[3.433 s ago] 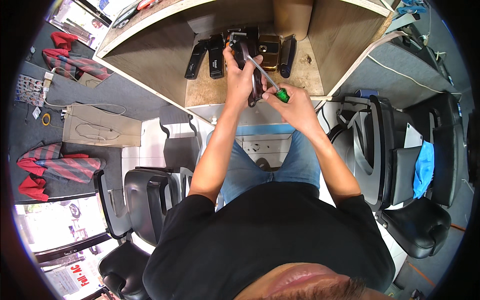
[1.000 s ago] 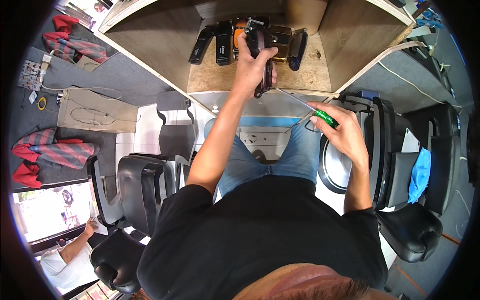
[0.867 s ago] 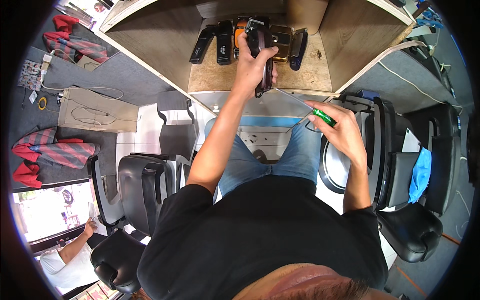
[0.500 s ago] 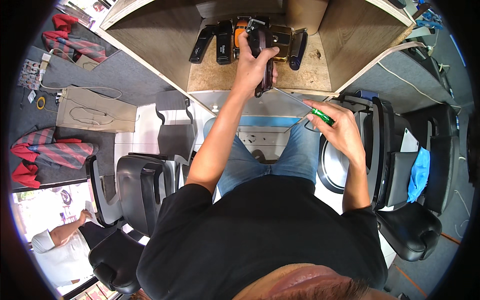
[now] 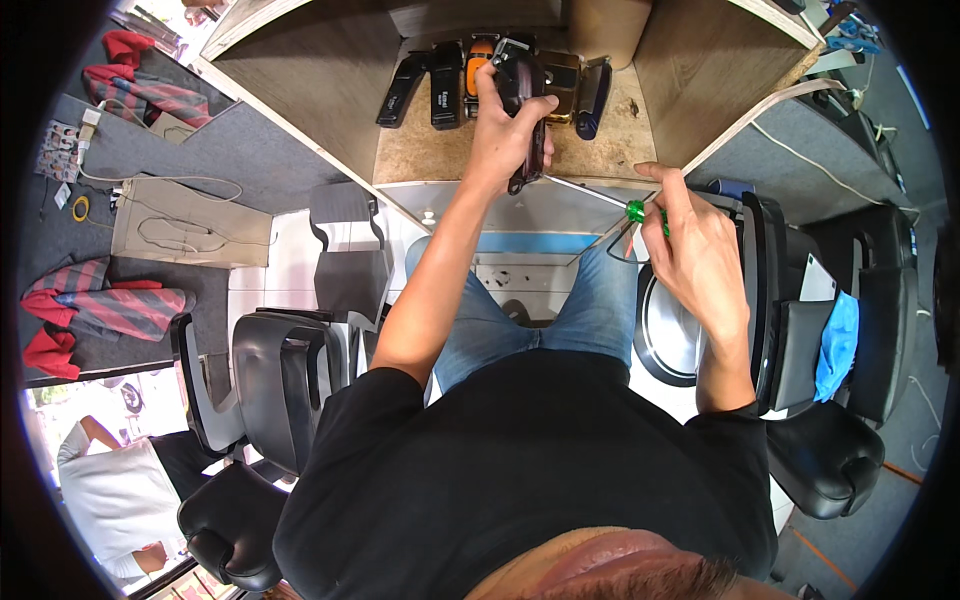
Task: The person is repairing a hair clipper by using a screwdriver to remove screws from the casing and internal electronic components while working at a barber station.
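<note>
My left hand (image 5: 498,142) is wrapped round a dark maroon hair clipper (image 5: 522,82), held over the wooden shelf with its blade end pointing away from me. A screwdriver (image 5: 592,193) slants in from the right, its metal tip at the clipper's near end. Whether the tip sits in a screw cannot be made out. My right hand (image 5: 698,255) has its thumb and fingers on the screwdriver's green handle, which is mostly covered, while one finger sticks out past it.
Behind the clipper, several more lie in a row on the shelf (image 5: 420,160): black ones (image 5: 446,92), an orange one (image 5: 480,66), a gold one (image 5: 563,88) and a dark blue one (image 5: 594,100). Black chairs (image 5: 275,390) stand either side. A person in white (image 5: 115,490) is at far left.
My right hand has shifted right and turned on the green handle, one finger now stretched out. The left hand and clipper look unmoved. The person at far left has changed posture.
</note>
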Demonstrator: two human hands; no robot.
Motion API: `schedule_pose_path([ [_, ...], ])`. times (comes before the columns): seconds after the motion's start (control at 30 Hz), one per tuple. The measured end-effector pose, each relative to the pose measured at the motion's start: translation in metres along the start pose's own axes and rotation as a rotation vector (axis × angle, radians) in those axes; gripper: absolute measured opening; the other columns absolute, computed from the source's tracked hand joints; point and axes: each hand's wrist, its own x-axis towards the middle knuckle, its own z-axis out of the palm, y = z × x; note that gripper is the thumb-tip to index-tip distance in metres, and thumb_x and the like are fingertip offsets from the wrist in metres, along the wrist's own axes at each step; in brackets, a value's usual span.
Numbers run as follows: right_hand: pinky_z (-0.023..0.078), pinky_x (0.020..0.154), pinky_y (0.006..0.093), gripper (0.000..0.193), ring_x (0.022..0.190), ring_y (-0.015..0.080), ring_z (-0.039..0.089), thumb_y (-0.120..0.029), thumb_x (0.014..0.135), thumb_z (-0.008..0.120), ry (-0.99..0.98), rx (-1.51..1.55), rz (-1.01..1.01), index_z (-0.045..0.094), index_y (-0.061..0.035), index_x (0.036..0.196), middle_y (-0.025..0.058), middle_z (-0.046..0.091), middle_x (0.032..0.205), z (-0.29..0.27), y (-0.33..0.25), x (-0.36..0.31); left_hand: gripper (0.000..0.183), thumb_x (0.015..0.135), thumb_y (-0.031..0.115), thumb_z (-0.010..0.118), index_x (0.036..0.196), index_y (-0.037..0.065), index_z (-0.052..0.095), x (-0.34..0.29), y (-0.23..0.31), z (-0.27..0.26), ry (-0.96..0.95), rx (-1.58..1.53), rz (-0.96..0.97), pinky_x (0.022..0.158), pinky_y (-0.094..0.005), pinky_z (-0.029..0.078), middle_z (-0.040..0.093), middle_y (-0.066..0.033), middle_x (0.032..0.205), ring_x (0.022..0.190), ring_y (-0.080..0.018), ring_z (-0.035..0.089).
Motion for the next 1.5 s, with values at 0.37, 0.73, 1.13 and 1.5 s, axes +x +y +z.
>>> schedule_pose_path([
  [0.37,0.060,0.072,0.0437,0.040,0.083,0.0340,0.074,-0.009,0.095,0.072,-0.073,0.061,-0.180,0.060,-0.0077,0.133,0.0138,0.071,0.101,-0.024,-0.005,0.010,0.069,0.093,0.009,0.072,0.139,0.016,0.023,0.001,0.000,0.001,0.006,-0.004,-0.006,0.042,-0.0361,0.051,0.060,-0.0122,0.087,0.050,-0.0191,0.059],
  [0.73,0.057,0.064,0.0360,0.034,0.081,0.0198,0.069,0.004,0.095,0.068,0.039,0.274,-0.104,0.064,-0.0018,0.129,0.0122,0.056,0.112,-0.027,-0.006,0.006,0.067,0.093,0.009,0.072,0.138,0.017,0.023,0.003,-0.002,-0.003,-0.002,-0.032,-0.024,0.041,-0.0353,0.051,0.059,-0.0123,0.091,0.050,-0.0189,0.059],
  [1.13,0.054,0.064,0.0284,0.031,0.086,0.0138,0.070,-0.012,0.105,0.068,0.506,0.685,-0.044,0.060,0.0031,0.130,0.0106,0.070,0.108,0.034,0.003,-0.009,0.068,0.093,0.010,0.073,0.140,0.016,0.023,0.003,-0.002,-0.002,0.005,-0.024,-0.033,0.042,-0.0363,0.053,0.058,-0.0123,0.090,0.050,-0.0193,0.059],
  [1.5,0.049,0.060,0.0304,0.038,0.063,0.0166,0.064,-0.011,0.105,0.067,0.321,0.373,0.086,0.052,0.0014,0.138,0.0088,0.061,0.079,0.002,0.002,-0.014,0.072,0.092,0.010,0.073,0.143,0.016,0.022,0.001,-0.001,-0.003,0.016,-0.001,-0.044,0.042,-0.0364,0.052,0.059,-0.0125,0.088,0.051,-0.0197,0.060],
])
